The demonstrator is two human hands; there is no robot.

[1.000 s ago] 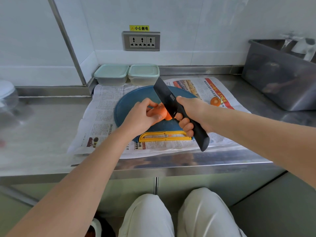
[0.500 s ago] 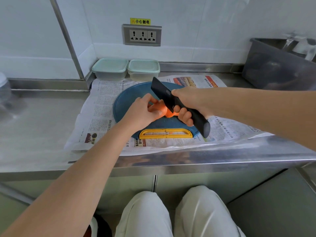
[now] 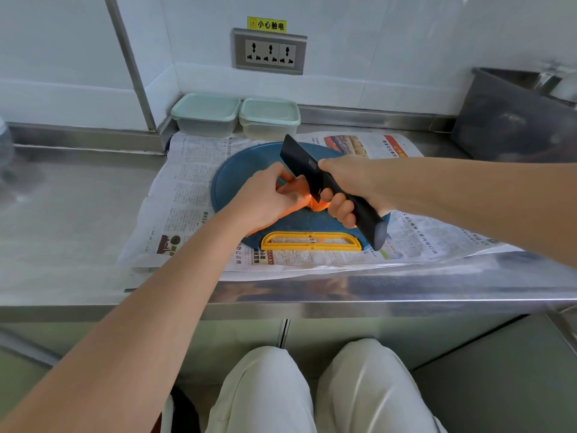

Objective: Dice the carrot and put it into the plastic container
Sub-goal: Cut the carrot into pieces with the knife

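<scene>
The left hand (image 3: 268,198) holds the carrot (image 3: 301,191) down on the blue cutting board (image 3: 246,170), fingers curled over it. The right hand (image 3: 349,185) grips the handle of the black knife (image 3: 299,160). The blade is tilted, its heel meeting the carrot just right of the left fingertips. Both holds are unchanged from half a second ago. Two lidded plastic containers (image 3: 206,114) stand well beyond the hands.

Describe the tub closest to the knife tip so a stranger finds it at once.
Find the wall socket. Below it, against the wall, stand two green-lidded tubs. It is the right tub, directly under the socket, not the corner tub.
</scene>
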